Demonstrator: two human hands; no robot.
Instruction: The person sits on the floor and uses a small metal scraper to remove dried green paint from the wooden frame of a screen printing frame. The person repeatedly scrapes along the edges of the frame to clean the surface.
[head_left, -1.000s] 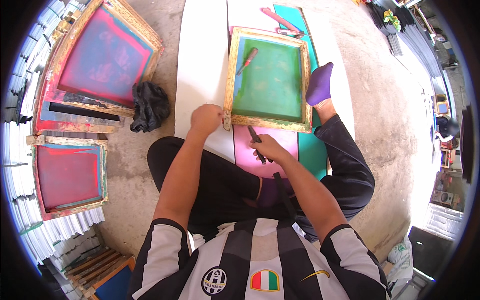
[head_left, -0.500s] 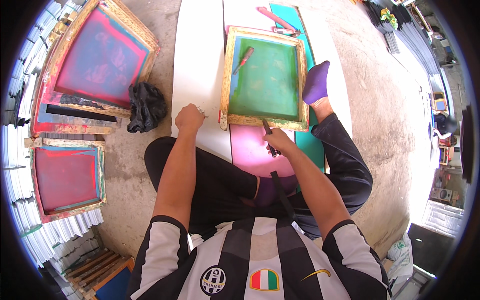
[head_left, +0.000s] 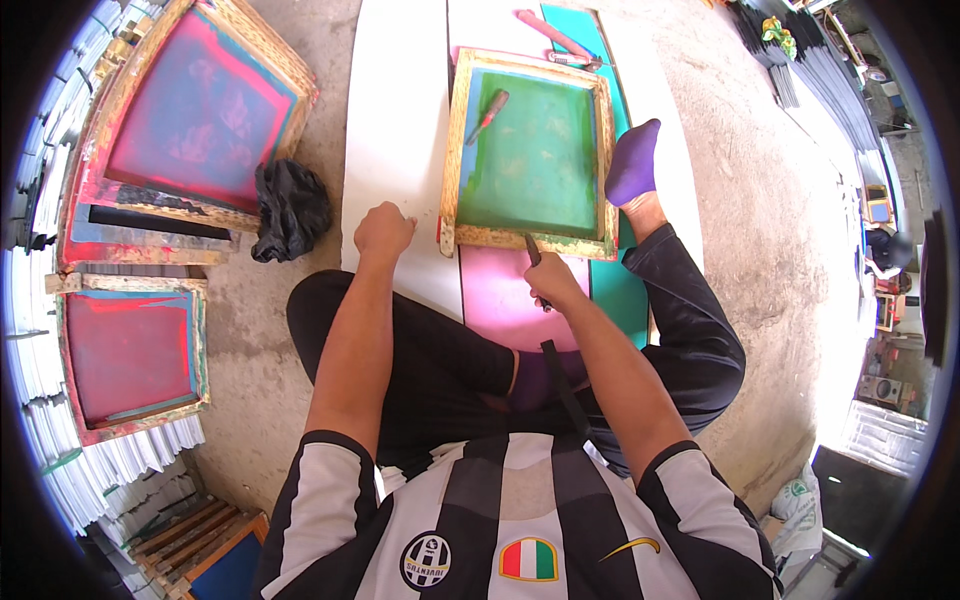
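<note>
In front of me lies a wooden frame with green mesh stretched in it. A screwdriver rests on the mesh near its upper left. My right hand is closed round a dark tool that looks like pliers, its tip at the frame's near edge. To the left of the frame, over the white board, my left hand is closed. Whatever it may hold is hidden by the fingers. A few tiny grey bits lie on the board beside it.
A pink-handled tool and a metal tool lie beyond the frame. Pink and teal sheets show beneath it. At left stand a large mesh frame, a smaller red one and a black plastic bag.
My left hand has shifted slightly right and away from me; the grey bits at its fingers show less. The right hand has turned a little, still holding the dark tool at the frame's edge.
</note>
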